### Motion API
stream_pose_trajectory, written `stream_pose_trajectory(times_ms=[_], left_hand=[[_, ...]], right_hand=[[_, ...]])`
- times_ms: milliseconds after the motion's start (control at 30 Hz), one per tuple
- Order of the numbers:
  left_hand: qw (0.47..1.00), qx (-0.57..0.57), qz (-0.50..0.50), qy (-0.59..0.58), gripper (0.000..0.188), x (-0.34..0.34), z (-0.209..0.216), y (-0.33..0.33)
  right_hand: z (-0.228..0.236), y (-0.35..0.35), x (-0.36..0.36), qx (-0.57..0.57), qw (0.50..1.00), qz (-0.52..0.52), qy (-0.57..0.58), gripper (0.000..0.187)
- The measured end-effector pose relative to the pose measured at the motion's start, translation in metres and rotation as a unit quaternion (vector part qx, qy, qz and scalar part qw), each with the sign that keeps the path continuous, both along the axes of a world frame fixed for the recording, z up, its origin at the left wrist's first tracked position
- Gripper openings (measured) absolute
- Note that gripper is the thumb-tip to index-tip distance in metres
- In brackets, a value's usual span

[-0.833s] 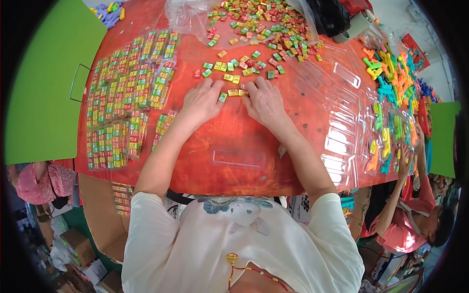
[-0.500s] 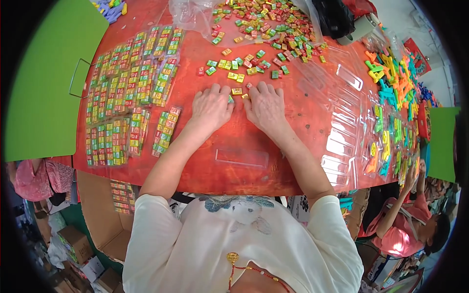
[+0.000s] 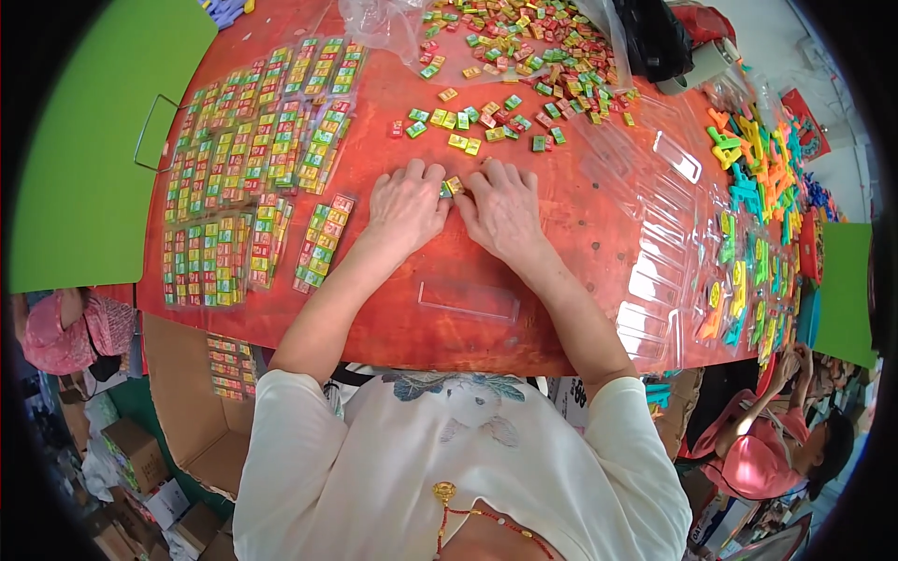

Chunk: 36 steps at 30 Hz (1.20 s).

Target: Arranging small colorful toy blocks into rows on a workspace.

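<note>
Close together over the middle of the red table, both my hands curl with backs up. My left hand [image 3: 404, 208] is closed, a small green box at its thumb and fingertips. Against that one sits a small yellow box [image 3: 455, 185], gripped at its other side by the fingers of my right hand [image 3: 505, 210]; their tips are partly hidden. Just beyond lie loose yellow boxes [image 3: 464, 144] with green and red ones. Between my forearms a clear plastic tray [image 3: 468, 303] lies flat, nothing in it.
Filled trays of boxes [image 3: 243, 154] cover the table's left side. A heap of boxes [image 3: 533, 47] spreads over clear plastic at the far side. Stacked clear trays [image 3: 655, 243] and colourful toy guns [image 3: 762, 159] lie right. A person [image 3: 772, 430] sits at lower right.
My right hand has shifted slightly left and its fingers have closed on the yellow box beside my left fingertips. The view has shifted a little, so the far boxes appear further right.
</note>
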<state>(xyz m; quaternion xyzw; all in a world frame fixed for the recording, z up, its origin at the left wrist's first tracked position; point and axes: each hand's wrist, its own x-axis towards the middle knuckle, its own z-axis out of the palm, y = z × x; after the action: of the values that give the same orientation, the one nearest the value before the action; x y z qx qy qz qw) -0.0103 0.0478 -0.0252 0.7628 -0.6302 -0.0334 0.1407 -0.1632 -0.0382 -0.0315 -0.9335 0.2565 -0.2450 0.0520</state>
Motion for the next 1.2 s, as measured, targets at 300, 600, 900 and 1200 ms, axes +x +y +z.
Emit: stream_pose_trajectory(times_ms=[300, 600, 900, 1200], left_hand=[[0.999, -0.026, -0.039, 0.013, 0.025, -0.004, -0.004, -0.005], [0.999, -0.032, -0.041, 0.012, 0.027, -0.005, -0.006, -0.003], [0.998, -0.042, -0.041, 0.022, 0.025, -0.004, -0.009, -0.001], [0.998, -0.053, -0.034, 0.023, 0.03, -0.006, -0.004, 0.004]], right_hand=[[-0.003, -0.011, -0.025, 0.015, 0.999, -0.026, 0.044, 0.016], [-0.013, -0.013, -0.003, 0.072, 0.995, -0.063, 0.02, 0.012], [-0.004, -0.024, 0.003, -0.013, 0.994, -0.049, 0.097, 0.017], [0.012, -0.022, -0.031, 0.115, 0.989, -0.069, 0.067, 0.017]])
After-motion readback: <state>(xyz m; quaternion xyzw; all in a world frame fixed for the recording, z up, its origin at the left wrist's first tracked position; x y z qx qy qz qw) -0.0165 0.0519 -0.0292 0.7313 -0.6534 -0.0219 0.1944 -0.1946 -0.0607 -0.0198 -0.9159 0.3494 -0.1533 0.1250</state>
